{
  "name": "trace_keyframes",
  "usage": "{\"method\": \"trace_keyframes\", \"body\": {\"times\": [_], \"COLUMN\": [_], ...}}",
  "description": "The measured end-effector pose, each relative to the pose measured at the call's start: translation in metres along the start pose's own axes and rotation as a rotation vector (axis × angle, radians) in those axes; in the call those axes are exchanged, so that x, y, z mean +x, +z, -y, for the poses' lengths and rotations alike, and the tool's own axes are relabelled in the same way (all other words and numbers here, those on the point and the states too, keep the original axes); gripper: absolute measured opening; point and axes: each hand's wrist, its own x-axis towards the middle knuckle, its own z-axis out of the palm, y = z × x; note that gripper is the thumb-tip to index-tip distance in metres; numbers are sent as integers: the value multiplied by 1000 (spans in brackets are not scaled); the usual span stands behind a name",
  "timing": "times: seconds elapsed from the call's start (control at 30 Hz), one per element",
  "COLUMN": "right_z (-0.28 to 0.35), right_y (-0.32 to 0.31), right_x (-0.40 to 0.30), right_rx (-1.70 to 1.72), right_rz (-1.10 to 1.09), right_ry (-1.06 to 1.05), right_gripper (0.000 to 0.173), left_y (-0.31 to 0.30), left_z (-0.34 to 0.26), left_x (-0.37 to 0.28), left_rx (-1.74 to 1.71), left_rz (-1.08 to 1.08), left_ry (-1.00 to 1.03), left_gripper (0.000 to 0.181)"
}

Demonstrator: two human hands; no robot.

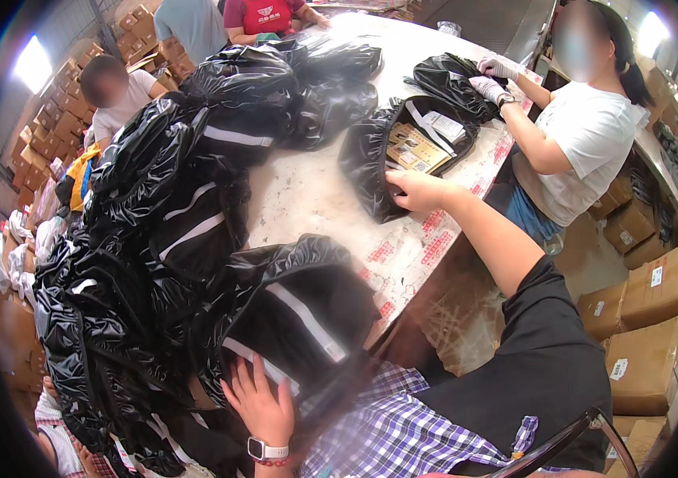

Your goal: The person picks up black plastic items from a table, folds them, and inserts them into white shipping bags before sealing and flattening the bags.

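My left hand [261, 397], with a watch and a red beaded bracelet at the wrist, rests with spread fingers on a black elastic-edged cover [291, 305] with white straps at the table's near edge. My right arm reaches across the table. My right hand [416, 190] grips the edge of a second black cover [368, 161]. Inside that cover lie a yellow printed sheet [413, 148] and a white printed slip [446, 126], with a white strap beside them.
Piles of glossy black covers [136, 167] fill the left of the white table [297, 191]. A gloved co-worker [583, 137] handles another black cover [446, 77] at the right. More people stand around the far side and lower left. Cardboard boxes [643, 364] are stacked at the right.
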Motion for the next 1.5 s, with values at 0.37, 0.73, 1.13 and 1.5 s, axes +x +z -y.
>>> {"method": "trace_keyframes", "body": {"times": [0.37, 0.73, 1.13, 1.5], "right_z": [-20, -6, -6, -65], "right_y": [-5, -8, -13, -20], "right_x": [-11, -12, -14, -34], "right_rx": [98, 251, -102, -582], "right_rz": [-230, -121, -566, -149], "right_ry": [-2, 113, -132, -37], "right_gripper": [26, 43, 31, 33], "left_y": [-2, -2, -3, -3], "left_z": [-2, -2, -2, -1], "left_x": [0, -1, -2, -4], "left_rx": [-2, 9, -1, -46], "left_rz": [17, 13, 5, -20], "left_ry": [-21, -12, -15, 3], "left_gripper": [68, 66, 66, 66]}}
